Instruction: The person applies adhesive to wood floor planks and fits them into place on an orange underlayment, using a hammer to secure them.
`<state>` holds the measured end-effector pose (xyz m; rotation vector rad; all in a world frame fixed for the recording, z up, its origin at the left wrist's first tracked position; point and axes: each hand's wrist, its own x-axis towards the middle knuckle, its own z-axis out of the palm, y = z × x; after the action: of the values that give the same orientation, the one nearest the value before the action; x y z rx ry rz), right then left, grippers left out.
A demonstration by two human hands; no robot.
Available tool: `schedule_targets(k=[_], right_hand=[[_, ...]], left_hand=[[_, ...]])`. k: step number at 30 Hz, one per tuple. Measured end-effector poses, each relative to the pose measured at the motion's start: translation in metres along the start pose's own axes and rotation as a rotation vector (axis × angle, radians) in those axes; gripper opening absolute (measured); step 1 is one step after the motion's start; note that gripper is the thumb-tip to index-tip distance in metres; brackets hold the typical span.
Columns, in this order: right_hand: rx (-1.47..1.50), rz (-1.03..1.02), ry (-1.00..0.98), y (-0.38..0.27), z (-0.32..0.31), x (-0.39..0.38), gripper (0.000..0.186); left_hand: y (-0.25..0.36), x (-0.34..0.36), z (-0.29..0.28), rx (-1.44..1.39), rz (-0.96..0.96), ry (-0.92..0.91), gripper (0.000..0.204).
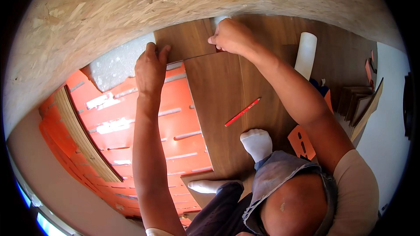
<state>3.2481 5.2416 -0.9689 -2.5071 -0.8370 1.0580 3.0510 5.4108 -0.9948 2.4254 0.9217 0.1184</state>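
Beyond and left of the red pencil [243,112], pinching the left end of short brown plank [188,39] with left hand [149,71]; with right hand [235,37] curled near its right end, impossible to tell whether gripping. Probably light, stiff, slightly slippery; best to hold by both ends.

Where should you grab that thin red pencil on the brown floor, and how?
I'd pinch the middle of the thin, straight red pencil from above, thumb and finger across its long sides. It lies flat on the brown wood-grain floor planks with nothing covering it, so both sides look easy to reach.
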Motion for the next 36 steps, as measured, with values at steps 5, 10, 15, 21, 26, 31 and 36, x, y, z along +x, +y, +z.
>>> schedule_targets(k=[5,10,15,21,26,31,36], right_hand=[[-0.046,0.009,-0.002,0.000,-0.007,-0.004,0.035],[-0.103,-0.009,0.042,0.001,-0.011,-0.009,0.039],[-0.104,0.027,0.016,-0.009,-0.015,-0.020,0.044],[-0.114,-0.042,0.086,0.003,-0.002,-0.014,0.045],[-0.111,-0.037,0.089,0.005,-0.008,-0.012,0.046],[-0.143,-0.047,0.113,0.007,-0.009,-0.017,0.046],[-0.217,-0.019,0.071,0.005,-0.014,-0.019,0.043]], left_hand=[[0.002,0.002,0.003,-0.022,0.014,-0.025,0.042],[0.000,0.005,-0.002,-0.058,0.011,-0.093,0.045],[0.003,0.016,-0.007,-0.060,-0.062,-0.136,0.050],[0.014,0.029,-0.009,0.079,-0.114,-0.231,0.059],[0.014,0.027,-0.005,0.029,-0.088,-0.211,0.060],[0.017,0.026,-0.002,-0.034,-0.122,-0.248,0.060],[0.011,0.026,0.003,-0.092,-0.068,-0.231,0.060]])
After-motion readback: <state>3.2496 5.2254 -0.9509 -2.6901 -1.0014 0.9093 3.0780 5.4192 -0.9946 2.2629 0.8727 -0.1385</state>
